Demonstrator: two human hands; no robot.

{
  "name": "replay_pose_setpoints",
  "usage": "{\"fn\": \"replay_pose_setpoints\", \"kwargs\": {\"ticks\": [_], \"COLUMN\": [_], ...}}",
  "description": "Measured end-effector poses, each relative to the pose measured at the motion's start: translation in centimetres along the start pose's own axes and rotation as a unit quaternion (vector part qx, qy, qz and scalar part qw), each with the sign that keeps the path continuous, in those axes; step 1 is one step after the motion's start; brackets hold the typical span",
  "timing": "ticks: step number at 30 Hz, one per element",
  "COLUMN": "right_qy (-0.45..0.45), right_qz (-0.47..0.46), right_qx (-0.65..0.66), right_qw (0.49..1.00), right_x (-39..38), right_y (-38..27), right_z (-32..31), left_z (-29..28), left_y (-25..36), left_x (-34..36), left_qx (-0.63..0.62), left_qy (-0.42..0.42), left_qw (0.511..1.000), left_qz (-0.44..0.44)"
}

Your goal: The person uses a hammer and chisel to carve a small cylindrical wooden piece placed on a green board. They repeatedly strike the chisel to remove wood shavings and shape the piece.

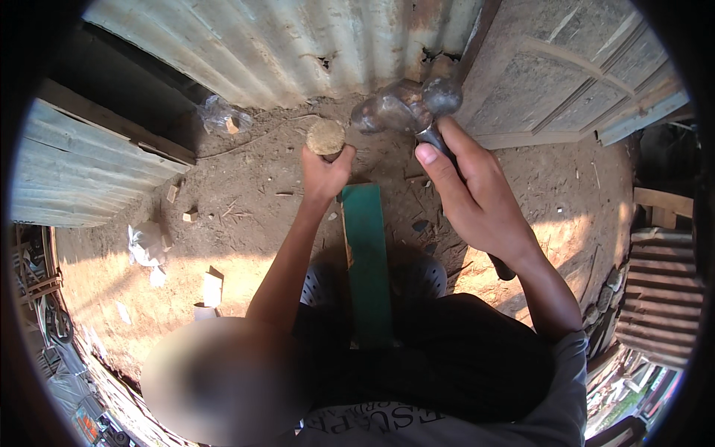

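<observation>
My right hand is closed around the dark handle of a ball-peen hammer. The thumb lies along the handle just below the steel head, which is raised at the upper middle right. Left of the hammer head, my left hand grips a thick round handle with a worn, tan end facing up. Whatever lies below this handle is hidden by the hand. A green-painted board runs from between my legs toward the left hand, its far end just short of the wrist.
Corrugated metal sheeting stands ahead, with a weathered panelled door to its right. On the dirt floor lie plastic bags and small wood blocks. My shoes flank the board. Stacked rusty sheeting is at the right.
</observation>
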State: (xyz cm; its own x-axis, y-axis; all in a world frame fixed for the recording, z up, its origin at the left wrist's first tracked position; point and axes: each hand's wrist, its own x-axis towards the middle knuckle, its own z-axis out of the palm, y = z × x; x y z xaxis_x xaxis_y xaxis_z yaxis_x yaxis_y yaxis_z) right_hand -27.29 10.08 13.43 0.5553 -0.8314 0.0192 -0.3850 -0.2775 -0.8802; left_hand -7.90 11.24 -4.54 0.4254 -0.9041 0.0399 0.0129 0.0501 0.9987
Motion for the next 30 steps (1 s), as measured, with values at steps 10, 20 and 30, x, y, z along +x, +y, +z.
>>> {"fn": "replay_pose_setpoints", "kwargs": {"ticks": [10,20,30], "right_qy": [0.003,-0.016,-0.077], "right_qz": [0.002,0.003,0.011], "right_qx": [-0.008,-0.003,-0.143], "right_qw": [1.0,1.0,0.987], "right_x": [0.0,0.2,1.8], "right_y": [-0.2,-0.8,1.2], "right_z": [0.1,0.2,1.3], "left_z": [0.3,-0.4,1.3], "left_y": [0.8,0.0,0.1], "left_x": [-0.2,-0.1,-1.1], "left_qx": [0.016,0.039,0.04], "left_qy": [-0.025,-0.054,-0.055], "left_qw": [0.999,0.998,0.995], "left_qz": [-0.012,-0.003,0.079]}}
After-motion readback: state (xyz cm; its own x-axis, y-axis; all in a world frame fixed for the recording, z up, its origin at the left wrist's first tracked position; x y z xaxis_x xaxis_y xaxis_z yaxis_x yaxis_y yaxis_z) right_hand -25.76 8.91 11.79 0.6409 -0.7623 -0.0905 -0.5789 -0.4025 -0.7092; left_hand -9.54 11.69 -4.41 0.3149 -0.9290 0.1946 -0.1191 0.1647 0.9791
